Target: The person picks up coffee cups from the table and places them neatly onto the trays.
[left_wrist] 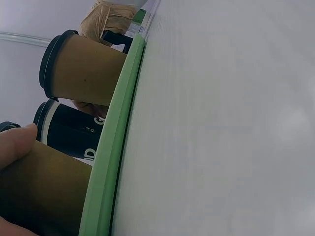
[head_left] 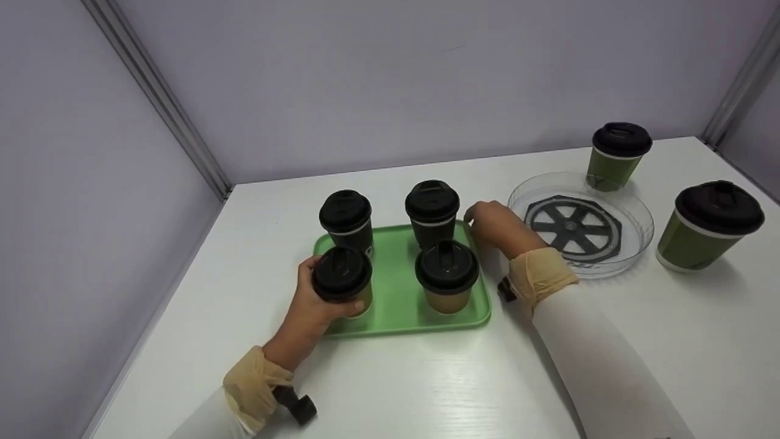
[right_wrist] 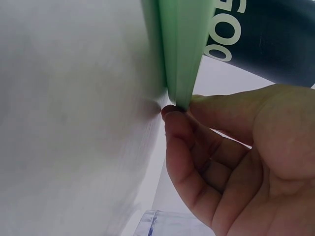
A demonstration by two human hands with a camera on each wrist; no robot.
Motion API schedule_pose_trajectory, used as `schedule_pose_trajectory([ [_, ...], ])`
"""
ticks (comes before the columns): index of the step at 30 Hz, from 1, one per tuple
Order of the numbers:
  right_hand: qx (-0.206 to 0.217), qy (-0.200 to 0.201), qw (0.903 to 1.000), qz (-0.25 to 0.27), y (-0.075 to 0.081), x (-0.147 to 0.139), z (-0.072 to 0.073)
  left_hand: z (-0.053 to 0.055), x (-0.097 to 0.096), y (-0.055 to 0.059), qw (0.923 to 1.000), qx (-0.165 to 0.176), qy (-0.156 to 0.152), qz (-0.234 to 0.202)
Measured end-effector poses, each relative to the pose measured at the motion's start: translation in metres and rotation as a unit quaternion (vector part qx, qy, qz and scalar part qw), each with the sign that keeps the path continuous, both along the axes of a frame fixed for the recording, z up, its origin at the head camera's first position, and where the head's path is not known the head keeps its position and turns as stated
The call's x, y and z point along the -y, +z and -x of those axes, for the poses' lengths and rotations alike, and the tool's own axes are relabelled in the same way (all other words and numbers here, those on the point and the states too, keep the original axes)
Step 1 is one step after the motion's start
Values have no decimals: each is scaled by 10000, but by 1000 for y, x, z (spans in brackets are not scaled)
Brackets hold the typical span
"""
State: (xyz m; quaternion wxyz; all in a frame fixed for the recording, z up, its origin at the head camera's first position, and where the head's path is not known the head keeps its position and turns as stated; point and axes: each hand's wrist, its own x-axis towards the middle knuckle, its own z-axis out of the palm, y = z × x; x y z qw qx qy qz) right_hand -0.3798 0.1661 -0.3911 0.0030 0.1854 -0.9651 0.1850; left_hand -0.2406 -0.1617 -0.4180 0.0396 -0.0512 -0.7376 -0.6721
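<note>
A green tray (head_left: 395, 289) carries two brown paper cups in front and two dark cups behind, all with black lids. My left hand (head_left: 312, 312) grips the front-left brown cup (head_left: 342, 275), its thumb across the near side. The other brown cup (head_left: 448, 277) stands at the tray's front right. Behind them are the dark cups, one on the left (head_left: 346, 219) and one on the right (head_left: 432, 210). At the far right corner my right hand (head_left: 496, 227) pinches the tray's rim between thumb and fingers, as the right wrist view shows with the tray edge (right_wrist: 184, 64).
Right of the tray lies a round clear dish (head_left: 637, 244) with a dark spoked wheel pattern (head_left: 571, 227). Behind it is a green cup with a black lid (head_left: 615, 158), and a second green cup (head_left: 701, 238) stands farther right. Grey-white walls (head_left: 396, 85) enclose the white table (head_left: 426, 384).
</note>
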Motion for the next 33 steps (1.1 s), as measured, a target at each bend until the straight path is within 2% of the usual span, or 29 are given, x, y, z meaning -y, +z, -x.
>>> schedule_pose_trajectory([
  [8,106,-54,9999,-53,0,1,1,0,1,-2,10000,-43,56,61],
  [17,93,-118,9999,-34,0,-5,2,4,-3,1,9998,134,8,146],
  [21,-5,-86,10000,-34,0,-4,3,3,-2,3,9997,137,9,223],
  [28,67,-70,9999,-90,-4,1,1,-2,2,0,9995,226,-32,219],
  [33,84,-184,9998,-89,0,0,-1,0,0,2,9992,318,-74,240],
])
